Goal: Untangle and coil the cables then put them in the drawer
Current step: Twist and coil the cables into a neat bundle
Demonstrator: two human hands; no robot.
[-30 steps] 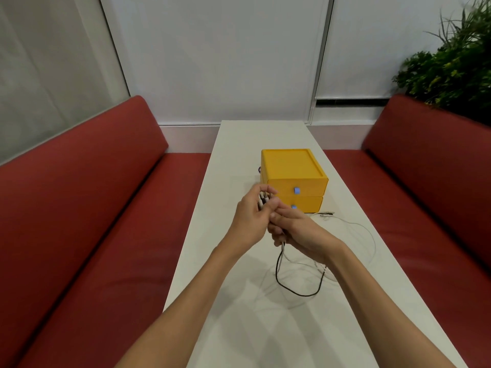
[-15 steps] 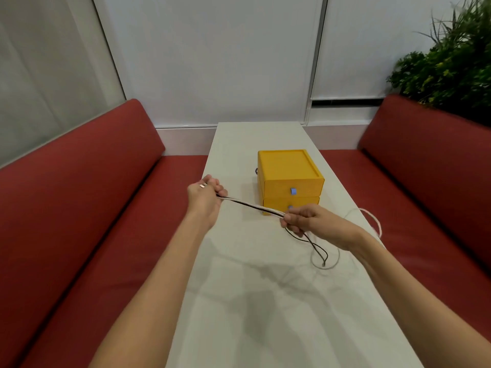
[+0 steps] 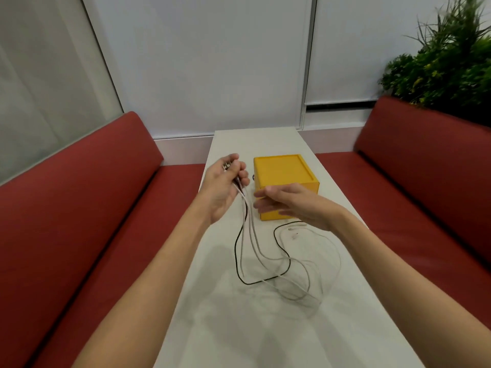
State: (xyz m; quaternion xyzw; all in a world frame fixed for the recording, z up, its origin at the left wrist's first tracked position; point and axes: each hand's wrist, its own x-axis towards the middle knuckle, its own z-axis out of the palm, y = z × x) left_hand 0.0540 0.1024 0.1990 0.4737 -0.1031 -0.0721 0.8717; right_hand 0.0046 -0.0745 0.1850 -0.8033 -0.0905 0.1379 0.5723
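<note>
My left hand (image 3: 222,187) is raised above the table's left side and grips the plug ends of the cables (image 3: 259,257), one black and a few white. They hang from the fist and lie in loose loops on the white table (image 3: 265,328). My right hand (image 3: 293,203) hovers flat and open in front of the yellow drawer box (image 3: 281,171), holding nothing and covering most of the box's front. The free cable ends lie on the table just below that hand.
Red benches (image 3: 87,221) run along both sides of the narrow table. A green plant (image 3: 449,62) stands behind the right bench. White wall panels close off the far end.
My right hand has let go of the cables and opened in front of the box. My left hand has lifted the plug ends higher, and the cables now hang down and spread over the table.
</note>
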